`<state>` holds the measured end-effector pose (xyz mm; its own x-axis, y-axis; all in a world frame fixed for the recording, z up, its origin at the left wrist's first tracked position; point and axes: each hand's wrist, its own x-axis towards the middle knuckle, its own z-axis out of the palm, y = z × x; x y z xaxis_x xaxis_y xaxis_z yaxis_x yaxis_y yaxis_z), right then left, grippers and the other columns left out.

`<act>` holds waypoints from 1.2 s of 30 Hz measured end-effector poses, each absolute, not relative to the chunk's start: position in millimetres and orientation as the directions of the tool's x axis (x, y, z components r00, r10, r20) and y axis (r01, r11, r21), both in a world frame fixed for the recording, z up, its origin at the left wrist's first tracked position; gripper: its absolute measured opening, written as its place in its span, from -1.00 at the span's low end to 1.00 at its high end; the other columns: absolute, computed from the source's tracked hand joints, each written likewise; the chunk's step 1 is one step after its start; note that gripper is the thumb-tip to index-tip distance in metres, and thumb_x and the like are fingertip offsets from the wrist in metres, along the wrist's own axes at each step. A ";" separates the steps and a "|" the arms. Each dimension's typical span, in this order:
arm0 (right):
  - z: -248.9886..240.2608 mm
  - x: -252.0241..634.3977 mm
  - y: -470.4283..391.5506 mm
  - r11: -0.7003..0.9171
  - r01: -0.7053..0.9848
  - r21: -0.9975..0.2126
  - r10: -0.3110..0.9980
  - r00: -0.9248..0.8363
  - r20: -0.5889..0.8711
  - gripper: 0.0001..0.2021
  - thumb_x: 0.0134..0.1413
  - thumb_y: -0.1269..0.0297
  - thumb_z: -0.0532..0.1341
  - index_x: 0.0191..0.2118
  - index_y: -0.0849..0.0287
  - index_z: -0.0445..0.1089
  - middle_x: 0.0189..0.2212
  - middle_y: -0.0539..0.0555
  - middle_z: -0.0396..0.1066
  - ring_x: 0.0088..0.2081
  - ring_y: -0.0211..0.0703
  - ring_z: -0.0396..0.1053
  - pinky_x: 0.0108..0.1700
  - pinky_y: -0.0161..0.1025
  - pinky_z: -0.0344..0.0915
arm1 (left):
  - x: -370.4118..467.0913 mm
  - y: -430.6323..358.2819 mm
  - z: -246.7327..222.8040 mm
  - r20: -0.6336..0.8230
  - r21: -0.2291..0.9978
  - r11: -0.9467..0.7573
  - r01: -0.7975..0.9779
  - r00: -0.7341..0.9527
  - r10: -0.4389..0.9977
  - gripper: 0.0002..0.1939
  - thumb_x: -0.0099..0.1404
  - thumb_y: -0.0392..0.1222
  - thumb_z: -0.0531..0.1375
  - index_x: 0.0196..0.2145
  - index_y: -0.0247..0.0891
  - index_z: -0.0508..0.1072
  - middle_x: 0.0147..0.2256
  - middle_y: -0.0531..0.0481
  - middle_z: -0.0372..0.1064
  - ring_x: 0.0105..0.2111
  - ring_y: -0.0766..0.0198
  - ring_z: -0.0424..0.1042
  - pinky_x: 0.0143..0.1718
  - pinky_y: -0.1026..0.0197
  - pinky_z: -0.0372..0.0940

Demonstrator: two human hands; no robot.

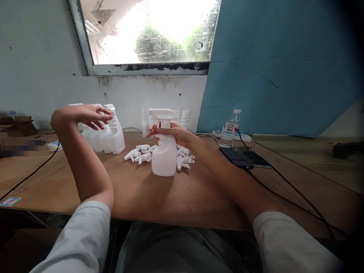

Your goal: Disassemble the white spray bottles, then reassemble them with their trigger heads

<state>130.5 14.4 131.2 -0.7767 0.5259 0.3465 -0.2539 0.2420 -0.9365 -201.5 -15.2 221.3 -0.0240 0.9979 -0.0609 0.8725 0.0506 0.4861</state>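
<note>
A translucent white spray bottle stands upright in the middle of the table, a white trigger head on its top. My right hand is closed around its neck, just below the head. My left hand hangs with bent wrist and fingers stretched out, holding nothing. It is in front of a group of white spray bottles with heads on, partly hiding them; whether it touches them I cannot tell. Loose white trigger heads lie left of the held bottle. More trigger heads lie to its right.
Behind the held bottle stand several ribbed white containers by the wall. A clear water bottle, a dark phone and black cables are on the right. A cardboard box sits far left. A sticker marks the table's left front edge.
</note>
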 end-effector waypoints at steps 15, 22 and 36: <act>125.8 121.6 13.7 0.270 -0.279 -0.922 0.633 -0.669 0.388 -0.67 -0.13 0.29 0.41 -0.18 0.15 0.42 -0.16 0.09 0.40 -0.12 -0.08 0.44 -0.18 -0.17 0.51 | -161.7 -26.5 226.1 0.070 0.451 -0.199 0.870 0.188 0.980 -0.26 0.15 0.33 0.20 0.16 -0.14 0.30 -0.09 -0.15 0.51 -0.18 0.10 0.52 -0.18 0.15 0.39; 115.8 116.3 20.0 0.171 -0.275 -0.946 0.607 -0.727 0.321 -0.59 -0.10 0.30 0.36 -0.05 0.17 0.37 -0.33 0.11 0.51 -0.38 -0.17 0.46 -0.36 -0.21 0.45 | -86.1 -39.1 226.3 0.436 0.207 -0.685 0.698 0.561 0.704 -0.42 0.32 0.16 0.10 0.18 -0.18 0.32 -0.11 -0.11 0.49 -0.23 0.25 0.48 -0.24 0.25 0.33; 157.2 165.5 26.5 0.623 0.156 -0.767 0.704 -0.540 0.461 -0.54 -0.10 0.30 0.43 0.00 0.11 0.43 -0.01 0.14 0.44 -0.09 -0.09 0.45 -0.01 -0.06 0.44 | -114.2 -45.8 228.8 0.684 0.130 -0.475 0.870 0.268 0.679 -0.59 0.23 0.04 0.21 -0.15 -0.36 0.57 -0.42 -0.04 0.45 -0.44 0.34 0.23 -0.31 0.23 0.16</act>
<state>165.5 26.5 157.2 -0.5405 0.7036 0.4614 0.1563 0.6228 -0.7666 -114.2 -45.8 228.8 0.2681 0.6787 0.6838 0.8704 -0.4749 0.1301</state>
